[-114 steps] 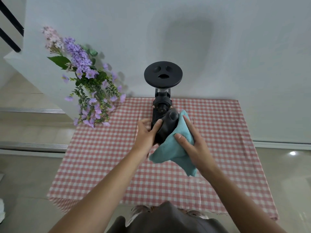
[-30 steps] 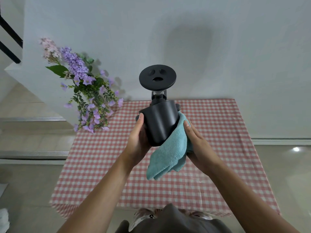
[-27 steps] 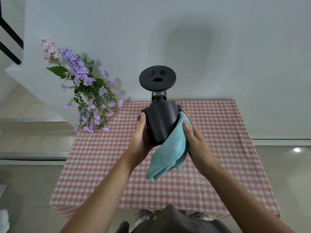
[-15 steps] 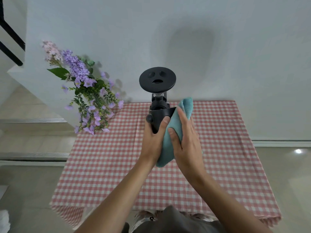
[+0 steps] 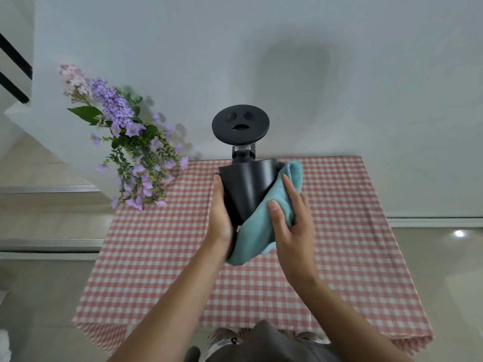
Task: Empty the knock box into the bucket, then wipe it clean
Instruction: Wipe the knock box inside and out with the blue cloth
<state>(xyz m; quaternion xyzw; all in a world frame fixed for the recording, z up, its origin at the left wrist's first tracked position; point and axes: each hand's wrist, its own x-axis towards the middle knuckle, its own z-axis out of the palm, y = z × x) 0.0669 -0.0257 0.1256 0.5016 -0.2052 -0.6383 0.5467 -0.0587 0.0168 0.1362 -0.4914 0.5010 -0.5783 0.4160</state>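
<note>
The black knock box (image 5: 245, 189) is held up above the table, its mouth turned away from me and its base toward me. My left hand (image 5: 219, 215) grips its left side and underside. A teal cloth (image 5: 261, 226) wraps the box's right side and hangs below it. My right hand (image 5: 290, 215) presses the cloth flat against the box. No bucket shows in the head view.
A table with a red-and-white checked cloth (image 5: 339, 231) stands against a white wall. A black stand with a round disc top (image 5: 240, 125) rises at the table's far edge behind the box. Purple flowers (image 5: 125, 142) lean over the far left corner. Tiled floor lies on both sides.
The box has turned so its dark side faces me again. My right hand has slid with the cloth down and to the right side. My left hand moved lower on the box.
</note>
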